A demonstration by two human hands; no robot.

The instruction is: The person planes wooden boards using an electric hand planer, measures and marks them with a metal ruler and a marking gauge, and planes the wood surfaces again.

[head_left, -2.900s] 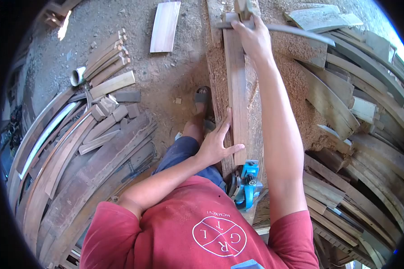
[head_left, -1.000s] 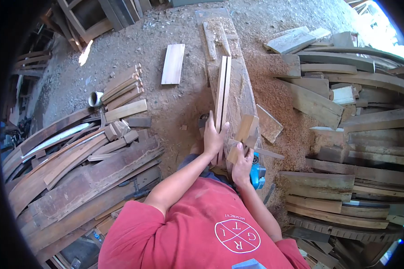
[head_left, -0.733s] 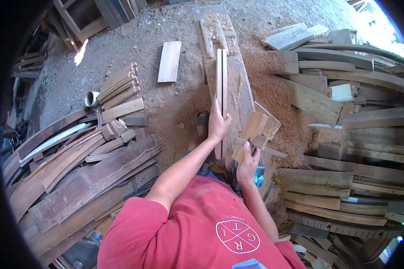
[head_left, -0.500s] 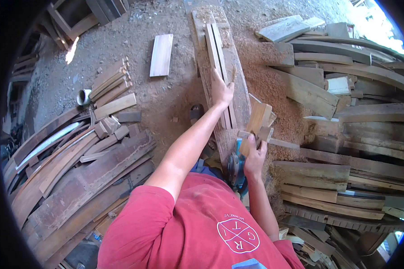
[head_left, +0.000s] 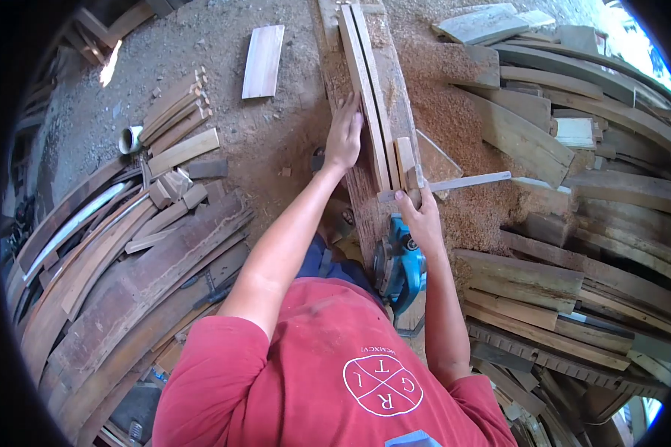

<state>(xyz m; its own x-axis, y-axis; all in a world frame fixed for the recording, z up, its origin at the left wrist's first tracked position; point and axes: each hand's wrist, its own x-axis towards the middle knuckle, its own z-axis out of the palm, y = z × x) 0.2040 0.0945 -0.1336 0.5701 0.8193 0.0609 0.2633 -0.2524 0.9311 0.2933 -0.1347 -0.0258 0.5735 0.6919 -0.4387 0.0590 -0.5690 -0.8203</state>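
Two long, narrow wood strips lie side by side on a sawdust-covered plank, a dark gap between them. My left hand rests along their left side, fingers stretched out and touching the edge. In my right hand is a wooden square with a thin cross blade reaching out to the right. Its wooden stock lies beside the lower end of the strips, and my fingers hide part of it. Just below that hand sits a blue power tool, near my body.
Stacked boards fill the right side, with wood shavings beside the plank. More curved boards are piled at left. A short flat board and a white pipe piece lie on the ground.
My left hand has left the top of the strips for their left side. My right hand has brought the square forward, turned it and set it beside the strips.
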